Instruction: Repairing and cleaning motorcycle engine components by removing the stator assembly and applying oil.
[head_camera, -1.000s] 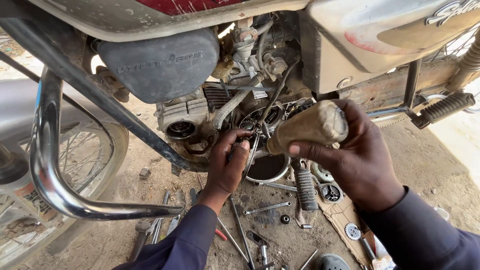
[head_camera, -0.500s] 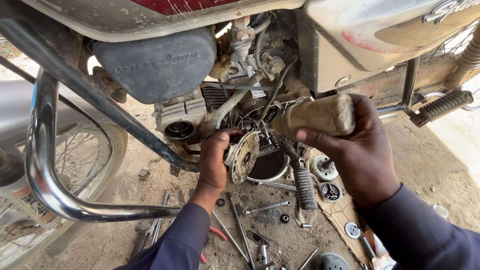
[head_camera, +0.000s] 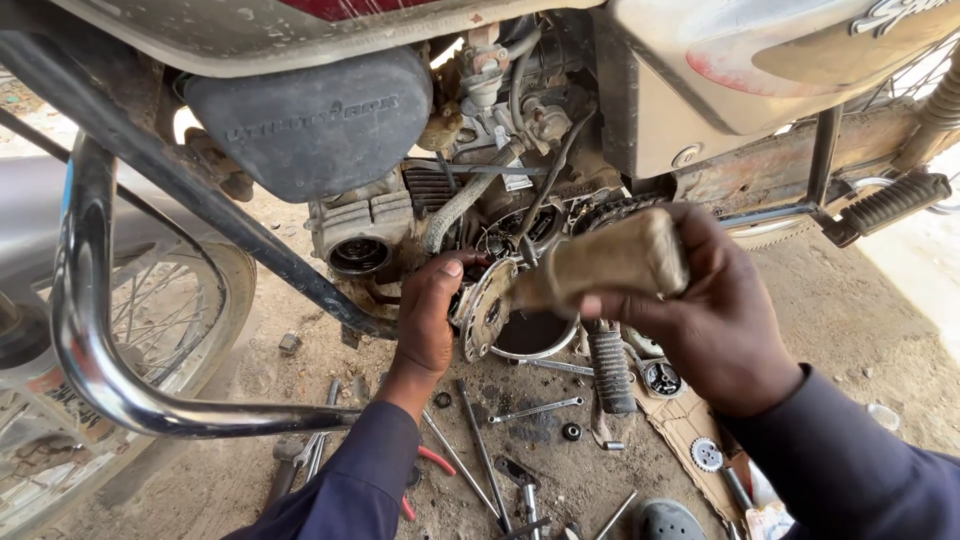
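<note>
Starting over on the left, a curved chrome crash-guard bar (head_camera: 85, 340) is looping down in front of the spoked front wheel (head_camera: 150, 310), and a dark painted frame tube (head_camera: 200, 195) is running diagonally down toward the engine. Above that a black rubbery air-box cover (head_camera: 310, 120) is sitting under the tank, with the grimy grey engine block (head_camera: 365, 235) right below it. The left hand (head_camera: 430, 315) is reaching in from below, fingers curled around the edge of a round, dirty metal clutch disc (head_camera: 487, 320) with holes in it, thumb pressing on top, and the disc is sitting tilted right at the open side of the engine, above a round dark opening. Scattered on the oily dirt underneath are a bunch of long steel wrenches and rods (head_camera: 480, 455), plus pliers with red handles (head_camera: 432, 462) by the sleeve. Moving right, the right hand (head_camera: 715, 325) is wrapping tightly around a chunky tan wooden tool handle (head_camera: 615, 262), whose front end is pointing at the disc; can't tell what kind of tip it has. Just under it a black ribbed rubber footpeg (head_camera: 610, 370) is hanging down, and a small toothed gear (head_camera: 707, 454) is lying on a scrap of brown cardboard (head_camera: 680, 420). Far right, another ribbed footpeg (head_camera: 893, 203) is sticking out from the rusty frame.
</note>
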